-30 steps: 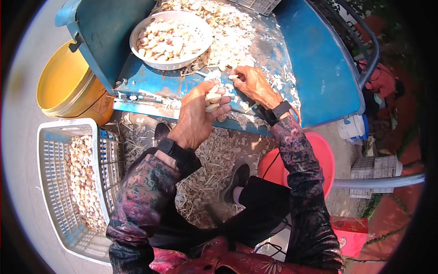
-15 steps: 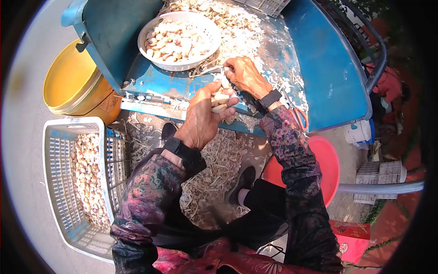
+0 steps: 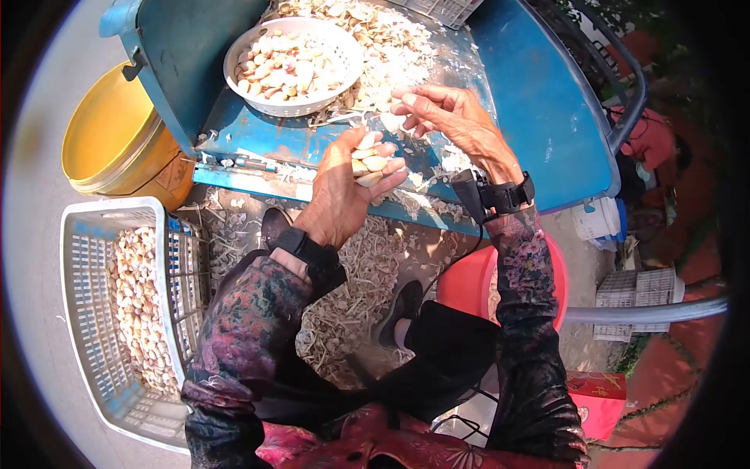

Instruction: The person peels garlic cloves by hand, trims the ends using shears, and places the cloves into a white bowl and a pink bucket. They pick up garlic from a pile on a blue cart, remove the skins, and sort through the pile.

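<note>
Several pale garlic cloves (image 3: pixel 368 163) lie in my left hand (image 3: pixel 337 191), its fingers curled around them, palm up above the front edge of the blue metal bed (image 3: pixel 285 139). Off to the right, my right hand (image 3: pixel 461 125) hovers over scattered garlic skins (image 3: pixel 391 48) with fingers stretched out, and I see nothing held in it. A white perforated basin (image 3: pixel 355 66) of garlic cloves (image 3: pixel 285 66) sits on the bed just beyond my left hand.
To the left are a yellow bucket (image 3: pixel 109 129) and a grey plastic crate (image 3: pixel 74 273) part-filled with garlic (image 3: pixel 141 305). A red basin (image 3: pixel 461 289) stands beside my leg, with a metal pole (image 3: pixel 648 313) to its right. Garlic skins litter the ground between my feet.
My right hand has moved away to the right from the cloves in my left hand, and its fingers have straightened. My left hand still holds the cloves. The view has shifted slightly.
</note>
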`<action>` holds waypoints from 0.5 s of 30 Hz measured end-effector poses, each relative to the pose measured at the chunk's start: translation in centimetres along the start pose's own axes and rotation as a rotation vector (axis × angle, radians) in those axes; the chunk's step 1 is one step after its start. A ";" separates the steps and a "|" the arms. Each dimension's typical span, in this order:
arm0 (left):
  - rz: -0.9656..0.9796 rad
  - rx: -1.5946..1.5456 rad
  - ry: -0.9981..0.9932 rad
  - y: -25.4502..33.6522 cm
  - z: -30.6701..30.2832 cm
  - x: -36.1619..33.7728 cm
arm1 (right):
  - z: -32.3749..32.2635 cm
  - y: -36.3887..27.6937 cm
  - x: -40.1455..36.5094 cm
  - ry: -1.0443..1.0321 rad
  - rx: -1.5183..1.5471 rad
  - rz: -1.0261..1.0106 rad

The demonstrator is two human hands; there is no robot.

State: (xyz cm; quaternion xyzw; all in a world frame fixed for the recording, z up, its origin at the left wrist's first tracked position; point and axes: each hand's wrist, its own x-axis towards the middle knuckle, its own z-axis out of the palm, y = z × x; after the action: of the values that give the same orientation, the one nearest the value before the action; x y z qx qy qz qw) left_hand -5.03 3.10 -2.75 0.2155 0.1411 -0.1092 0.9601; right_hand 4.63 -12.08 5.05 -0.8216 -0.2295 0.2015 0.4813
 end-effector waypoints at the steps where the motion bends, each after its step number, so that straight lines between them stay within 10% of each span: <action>1: -0.013 -0.029 -0.021 -0.2 0.0 0.0 | -0.6 1.5 0.9 0.114 -0.122 -0.011; 9: -0.054 0.036 0.023 0.4 0.3 -0.4 | 0.9 9.1 3.5 0.287 -0.725 -0.232; 15: -0.044 0.000 -0.014 0.7 -0.2 -0.1 | 0.3 9.2 2.4 0.315 -0.589 -0.133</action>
State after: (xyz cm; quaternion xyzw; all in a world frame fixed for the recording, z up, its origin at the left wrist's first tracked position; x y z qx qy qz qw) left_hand -4.96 3.82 -2.64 0.2117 0.1392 -0.1320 0.9583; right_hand 8.07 -14.47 -3.54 -0.9296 -0.2538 -0.0348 0.2652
